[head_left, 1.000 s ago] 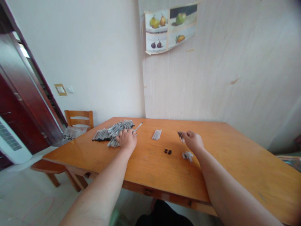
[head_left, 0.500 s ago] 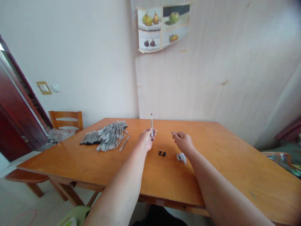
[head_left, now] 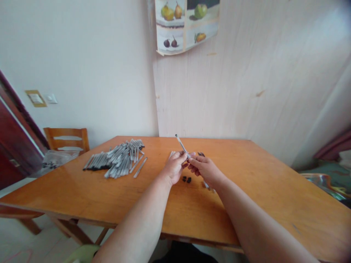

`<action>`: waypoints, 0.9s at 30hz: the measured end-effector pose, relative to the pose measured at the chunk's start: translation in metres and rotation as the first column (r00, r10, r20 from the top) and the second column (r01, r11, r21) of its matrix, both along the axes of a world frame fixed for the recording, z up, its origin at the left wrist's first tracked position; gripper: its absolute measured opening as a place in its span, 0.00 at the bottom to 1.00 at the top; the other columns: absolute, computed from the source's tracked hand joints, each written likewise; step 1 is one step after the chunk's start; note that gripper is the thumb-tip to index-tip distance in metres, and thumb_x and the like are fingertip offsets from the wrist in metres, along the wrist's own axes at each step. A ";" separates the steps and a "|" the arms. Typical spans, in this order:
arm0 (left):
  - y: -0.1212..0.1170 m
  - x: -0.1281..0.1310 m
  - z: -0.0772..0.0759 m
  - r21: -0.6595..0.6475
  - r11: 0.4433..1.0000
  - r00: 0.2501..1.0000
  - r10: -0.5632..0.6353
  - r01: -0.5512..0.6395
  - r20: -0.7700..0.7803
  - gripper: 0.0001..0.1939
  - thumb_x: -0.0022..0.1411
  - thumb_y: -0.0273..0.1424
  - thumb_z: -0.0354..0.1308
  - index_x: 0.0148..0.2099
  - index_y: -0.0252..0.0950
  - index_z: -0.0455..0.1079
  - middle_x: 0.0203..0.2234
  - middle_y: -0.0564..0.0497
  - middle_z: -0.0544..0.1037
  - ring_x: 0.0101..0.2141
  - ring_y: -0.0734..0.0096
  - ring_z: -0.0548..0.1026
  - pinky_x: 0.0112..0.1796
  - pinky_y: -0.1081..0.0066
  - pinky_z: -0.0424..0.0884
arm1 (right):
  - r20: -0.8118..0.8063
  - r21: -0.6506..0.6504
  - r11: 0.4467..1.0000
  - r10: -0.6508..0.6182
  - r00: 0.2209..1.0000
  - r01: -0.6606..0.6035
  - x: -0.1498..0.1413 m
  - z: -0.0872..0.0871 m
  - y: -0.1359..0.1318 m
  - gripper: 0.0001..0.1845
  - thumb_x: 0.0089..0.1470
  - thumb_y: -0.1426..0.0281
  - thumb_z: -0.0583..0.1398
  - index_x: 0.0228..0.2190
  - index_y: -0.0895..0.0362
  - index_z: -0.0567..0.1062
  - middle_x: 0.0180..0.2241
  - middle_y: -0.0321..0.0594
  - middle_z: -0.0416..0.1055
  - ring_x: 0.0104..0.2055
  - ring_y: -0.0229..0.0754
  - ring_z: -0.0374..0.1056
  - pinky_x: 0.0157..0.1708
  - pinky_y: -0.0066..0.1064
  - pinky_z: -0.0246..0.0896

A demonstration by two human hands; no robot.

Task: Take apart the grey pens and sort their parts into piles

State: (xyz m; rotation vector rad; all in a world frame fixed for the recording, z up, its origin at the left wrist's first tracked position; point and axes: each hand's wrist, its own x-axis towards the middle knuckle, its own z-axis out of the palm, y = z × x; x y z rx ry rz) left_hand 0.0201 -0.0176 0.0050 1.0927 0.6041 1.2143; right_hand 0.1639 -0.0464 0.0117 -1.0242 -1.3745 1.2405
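Note:
My left hand (head_left: 174,168) and my right hand (head_left: 204,168) meet above the middle of the wooden table (head_left: 82,193). Both pinch one thin grey pen tube (head_left: 181,145), which slants up and to the left from my fingertips. Just below my hands lie two small black caps (head_left: 187,179). A big pile of grey tubes (head_left: 115,161) lies to the left of my left hand, with one loose tube (head_left: 140,167) beside it. A few dark refills (head_left: 201,154) peek out behind my right hand. Small grey parts under my right wrist (head_left: 206,185) are mostly hidden.
A wooden chair (head_left: 66,137) stands beyond the table's far left corner, with a clear bag of parts (head_left: 53,161) next to it. A fruit picture (head_left: 187,23) hangs on the wall. A dark door (head_left: 13,146) is at the left, coloured bedding (head_left: 326,179) at the right.
My left hand lifted one tube off the pile and carried it right to the table's middle. My right hand left the refills and came in to meet it. The camera turned right.

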 end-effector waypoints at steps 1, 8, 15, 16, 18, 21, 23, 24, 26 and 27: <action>0.000 0.000 0.001 -0.003 1.000 1.000 -0.004 0.004 0.014 0.12 0.57 0.38 0.63 0.39 0.37 0.68 0.46 0.44 0.78 0.42 0.65 0.75 0.42 0.65 0.67 | -0.029 -0.014 1.000 0.000 1.000 0.000 0.001 -0.001 0.001 0.19 0.50 0.54 0.62 0.25 0.58 0.70 0.23 0.35 0.70 0.21 0.31 0.60 0.19 0.24 0.48; 0.000 -0.005 0.006 -0.035 0.999 0.993 0.009 -0.005 0.118 0.12 0.60 0.34 0.61 0.45 0.35 0.69 0.39 0.43 0.80 0.40 0.65 0.77 0.42 0.66 0.67 | -0.099 -0.106 0.991 0.075 0.992 -0.086 0.003 0.000 -0.001 0.16 0.48 0.57 0.65 0.27 0.59 0.72 0.24 0.37 0.71 0.21 0.31 0.61 0.20 0.25 0.50; 0.000 -0.002 0.005 -0.074 0.994 0.985 0.088 -0.078 0.146 0.07 0.60 0.31 0.61 0.40 0.33 0.69 0.34 0.44 0.80 0.35 0.66 0.78 0.39 0.67 0.69 | 0.038 -0.023 0.999 0.038 0.999 -0.037 0.001 0.004 -0.003 0.15 0.50 0.59 0.63 0.27 0.58 0.70 0.23 0.36 0.70 0.20 0.31 0.59 0.19 0.24 0.50; 0.000 -0.001 0.005 -0.081 0.993 0.984 0.096 -0.085 0.147 0.07 0.60 0.31 0.61 0.39 0.33 0.69 0.34 0.44 0.80 0.34 0.67 0.78 0.38 0.68 0.69 | 0.057 -0.016 0.999 0.033 0.998 -0.032 0.001 0.005 -0.003 0.14 0.51 0.59 0.62 0.27 0.58 0.70 0.22 0.36 0.70 0.20 0.31 0.59 0.19 0.24 0.50; 0.000 0.001 0.005 -0.092 0.991 0.982 0.114 -0.101 0.150 0.07 0.59 0.31 0.61 0.38 0.33 0.68 0.33 0.44 0.80 0.32 0.68 0.78 0.37 0.68 0.70 | 0.095 -0.007 1.000 0.030 0.995 -0.030 0.001 0.006 -0.002 0.14 0.51 0.60 0.62 0.26 0.58 0.70 0.22 0.36 0.70 0.20 0.30 0.59 0.19 0.24 0.50; -0.002 0.004 0.006 -0.109 0.984 0.977 0.154 -0.138 0.147 0.08 0.59 0.31 0.62 0.37 0.33 0.68 0.32 0.44 0.80 0.30 0.70 0.77 0.36 0.69 0.70 | 0.151 0.003 1.000 0.020 0.988 -0.021 0.003 0.006 0.000 0.15 0.53 0.59 0.61 0.24 0.58 0.69 0.22 0.36 0.70 0.20 0.31 0.59 0.18 0.23 0.50; -0.003 0.006 0.007 -0.127 0.978 0.973 0.181 -0.164 0.143 0.07 0.59 0.30 0.62 0.37 0.33 0.68 0.32 0.45 0.80 0.30 0.71 0.77 0.37 0.69 0.71 | 0.186 0.010 1.000 0.010 0.982 -0.012 0.004 0.005 0.002 0.15 0.54 0.59 0.60 0.24 0.57 0.69 0.22 0.36 0.70 0.20 0.31 0.59 0.18 0.23 0.50; -0.003 0.007 0.007 -0.138 0.975 0.971 0.192 -0.173 0.142 0.07 0.59 0.30 0.62 0.37 0.33 0.68 0.31 0.45 0.80 0.30 0.71 0.77 0.37 0.68 0.71 | 0.205 0.014 1.000 0.004 0.979 -0.008 0.005 0.004 0.003 0.15 0.54 0.59 0.60 0.24 0.57 0.69 0.22 0.36 0.70 0.20 0.31 0.59 0.18 0.23 0.51; -0.003 0.009 0.007 -0.160 0.969 0.966 0.211 -0.188 0.147 0.06 0.60 0.29 0.61 0.36 0.33 0.68 0.30 0.46 0.79 0.30 0.71 0.78 0.39 0.68 0.72 | 0.246 0.026 1.000 -0.007 0.969 0.000 0.006 0.004 0.005 0.15 0.55 0.60 0.60 0.24 0.57 0.69 0.22 0.37 0.70 0.20 0.31 0.59 0.18 0.23 0.52; -0.003 0.009 0.007 -0.170 0.966 0.964 0.219 -0.193 0.150 0.05 0.60 0.28 0.61 0.36 0.33 0.67 0.30 0.46 0.79 0.31 0.71 0.78 0.40 0.67 0.72 | 0.268 0.033 0.999 -0.013 0.963 0.005 0.006 0.004 0.005 0.15 0.55 0.60 0.59 0.24 0.57 0.69 0.22 0.37 0.70 0.20 0.31 0.60 0.18 0.23 0.52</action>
